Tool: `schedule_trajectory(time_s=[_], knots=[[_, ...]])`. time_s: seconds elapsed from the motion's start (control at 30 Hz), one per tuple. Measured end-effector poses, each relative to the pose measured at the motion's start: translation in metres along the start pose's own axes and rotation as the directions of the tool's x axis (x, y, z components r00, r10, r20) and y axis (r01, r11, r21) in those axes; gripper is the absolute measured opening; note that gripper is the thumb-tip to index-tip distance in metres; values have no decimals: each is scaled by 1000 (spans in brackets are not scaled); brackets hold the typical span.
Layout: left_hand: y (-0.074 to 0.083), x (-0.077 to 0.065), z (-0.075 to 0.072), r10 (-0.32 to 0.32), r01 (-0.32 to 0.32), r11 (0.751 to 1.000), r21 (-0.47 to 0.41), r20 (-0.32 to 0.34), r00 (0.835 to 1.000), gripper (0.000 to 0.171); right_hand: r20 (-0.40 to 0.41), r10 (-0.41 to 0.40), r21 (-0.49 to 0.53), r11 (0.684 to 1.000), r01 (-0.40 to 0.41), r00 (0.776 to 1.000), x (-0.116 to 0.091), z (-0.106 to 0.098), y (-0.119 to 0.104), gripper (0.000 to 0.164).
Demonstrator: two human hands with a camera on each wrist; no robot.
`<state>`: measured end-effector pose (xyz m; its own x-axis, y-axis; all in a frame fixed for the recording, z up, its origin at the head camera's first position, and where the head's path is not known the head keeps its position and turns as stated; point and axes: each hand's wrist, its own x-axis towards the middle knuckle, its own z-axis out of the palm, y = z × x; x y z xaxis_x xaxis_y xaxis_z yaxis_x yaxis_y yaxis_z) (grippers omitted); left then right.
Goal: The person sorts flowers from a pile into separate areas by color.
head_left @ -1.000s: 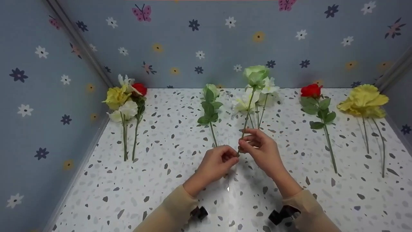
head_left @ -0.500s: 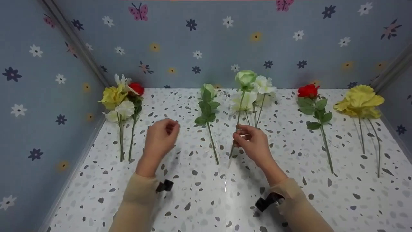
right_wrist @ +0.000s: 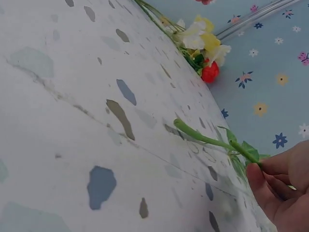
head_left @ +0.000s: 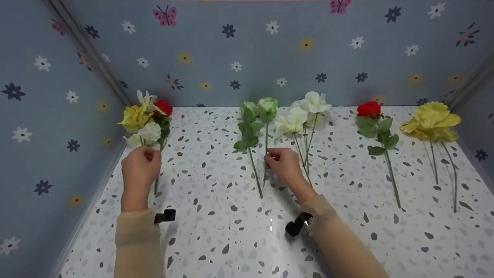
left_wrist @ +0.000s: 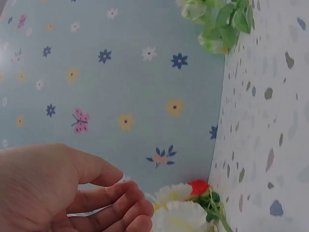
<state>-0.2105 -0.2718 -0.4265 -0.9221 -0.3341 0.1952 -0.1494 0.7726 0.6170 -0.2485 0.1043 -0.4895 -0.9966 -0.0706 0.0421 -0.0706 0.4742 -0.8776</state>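
Note:
My right hand pinches the stem of a pale green rose between thumb and fingertips, low over the table. Its stem end juts past the fingers in the right wrist view. Just left of it lies another green rose with leaves. At the far left, my left hand is over the stems of a mixed bunch of yellow, white and red flowers, hiding part of them. The left wrist view shows its fingers loosely bent with nothing between them, near a white bloom.
Right of the held rose lie several white flowers. A red rose and yellow flowers lie farther right on the speckled table. Blue patterned walls close off the back and sides.
My left hand has left the held rose's stem and swung left to the mixed bunch. The right hand has moved the green rose left and lowered it beside the other green one.

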Motion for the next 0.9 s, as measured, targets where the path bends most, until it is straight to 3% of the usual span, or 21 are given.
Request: schedule_trajectory(time_s=[0.13,0.27,0.47,0.6,0.77,0.9], knots=[[-25,4,4,-86,84,995,49,33,996,30,4,-32,-43,999,32,999,1,9,8,22],[-40,8,11,-145,139,987,75,81,986,33,22,-52,-53,997,53,998,1,13,11,13],[-49,9,20,-162,147,983,107,152,975,38,33,-85,-68,994,87,996,2,18,8,9],[-49,9,23,-175,150,979,141,183,967,33,46,-101,-106,989,106,994,4,21,5,9],[-46,7,25,-131,90,977,194,210,969,19,68,-126,-136,982,134,990,4,23,1,15],[-46,7,26,-120,73,975,209,218,969,23,78,-162,-157,973,172,984,3,25,1,22]])
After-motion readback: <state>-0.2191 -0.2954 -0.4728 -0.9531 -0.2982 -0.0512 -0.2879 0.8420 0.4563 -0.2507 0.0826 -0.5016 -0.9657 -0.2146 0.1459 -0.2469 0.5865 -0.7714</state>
